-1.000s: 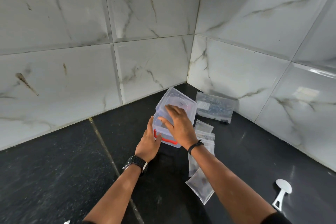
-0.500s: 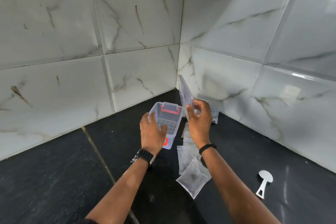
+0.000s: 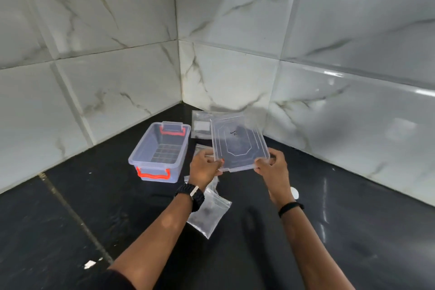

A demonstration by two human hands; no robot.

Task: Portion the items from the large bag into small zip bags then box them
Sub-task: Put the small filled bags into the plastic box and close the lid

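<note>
Your left hand (image 3: 204,167) and right hand (image 3: 273,167) pinch the lid (image 3: 239,142) by its near corners. It may slip onto the bags (image 3: 207,213), apparently just below, beside the open box (image 3: 160,148).

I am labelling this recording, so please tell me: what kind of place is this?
Probably a kitchen counter corner in a home. Glossy marble-look wall tiles meet at a corner above a dark stone countertop, where a clear storage box stands.

The open storage box (image 3: 160,152) sits on the countertop (image 3: 70,219) left of the lid (image 3: 239,142), with the large bag (image 3: 200,125) behind, small zip bags (image 3: 208,213) in front
</note>
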